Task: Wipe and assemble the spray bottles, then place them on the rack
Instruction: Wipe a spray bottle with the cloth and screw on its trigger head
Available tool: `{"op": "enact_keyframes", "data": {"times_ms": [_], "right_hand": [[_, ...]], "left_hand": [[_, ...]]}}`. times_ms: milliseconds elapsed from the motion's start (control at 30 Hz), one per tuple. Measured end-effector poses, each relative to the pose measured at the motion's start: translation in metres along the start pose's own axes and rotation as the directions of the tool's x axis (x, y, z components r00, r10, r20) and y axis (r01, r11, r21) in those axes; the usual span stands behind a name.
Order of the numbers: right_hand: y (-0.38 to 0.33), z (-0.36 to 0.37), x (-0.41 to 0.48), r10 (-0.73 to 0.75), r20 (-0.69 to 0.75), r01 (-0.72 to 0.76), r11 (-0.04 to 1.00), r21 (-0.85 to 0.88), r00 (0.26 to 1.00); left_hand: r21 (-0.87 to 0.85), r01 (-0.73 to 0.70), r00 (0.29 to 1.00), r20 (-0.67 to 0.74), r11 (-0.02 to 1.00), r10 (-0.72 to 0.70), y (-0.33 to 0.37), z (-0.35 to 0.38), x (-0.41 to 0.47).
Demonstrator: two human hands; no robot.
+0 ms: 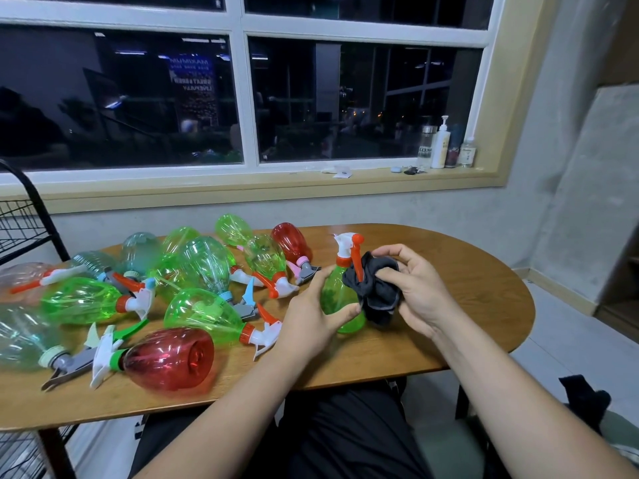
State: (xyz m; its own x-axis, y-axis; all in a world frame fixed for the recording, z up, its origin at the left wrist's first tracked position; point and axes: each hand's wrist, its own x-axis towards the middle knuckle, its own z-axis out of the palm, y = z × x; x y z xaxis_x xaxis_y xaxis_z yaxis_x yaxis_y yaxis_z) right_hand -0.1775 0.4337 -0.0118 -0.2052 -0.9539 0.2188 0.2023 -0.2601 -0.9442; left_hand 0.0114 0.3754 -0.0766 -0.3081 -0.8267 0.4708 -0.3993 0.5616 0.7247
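Far to the left of the fingers, a black wire rack (20,216) stands at the end of the bench (466,281). The bench is smooth brown wood with a round end.

Between the rack and the fingers, many spray bottles (207,264) lie on their sides in a heap on the bench. They are clear, shiny plastic, fat and round like eggs. Most are green and some are pale blue. A red bottle (169,357) lies nearest the front edge. It has a green collar and a white trigger top.

The left hand (307,316) grips one green bottle (332,295), which stands upright. Its fingers (320,276) curl round the far side of the round belly, and the thumb presses the near side. I cannot tell for sure if the bottle's bottom rests on the bench. Above these fingers pokes a white trigger top (342,242) with an orange collar and a long orange trigger hanging down.

Just right of the bottle, touching it, is a dark, soft cloth (378,295). It is bunched into a crinkly lump against the trigger. The right hand (420,292) holds the cloth, with its fingers (390,252) curled over the top and the thumb pinching it.

Far behind the fingers and to the right, a few small bottles (441,146) stand upright on the pale window sill (345,183).
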Motion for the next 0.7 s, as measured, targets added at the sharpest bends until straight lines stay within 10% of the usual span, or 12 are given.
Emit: {"op": "enact_keyframes", "data": {"times_ms": [700], "right_hand": [[-0.007,0.017,-0.02,0.12,0.112,-0.122,0.993,0.011,0.986]], "left_hand": [[-0.011,-0.022,0.997,0.068,1.0,0.023,-0.008,0.009,0.004]]}}
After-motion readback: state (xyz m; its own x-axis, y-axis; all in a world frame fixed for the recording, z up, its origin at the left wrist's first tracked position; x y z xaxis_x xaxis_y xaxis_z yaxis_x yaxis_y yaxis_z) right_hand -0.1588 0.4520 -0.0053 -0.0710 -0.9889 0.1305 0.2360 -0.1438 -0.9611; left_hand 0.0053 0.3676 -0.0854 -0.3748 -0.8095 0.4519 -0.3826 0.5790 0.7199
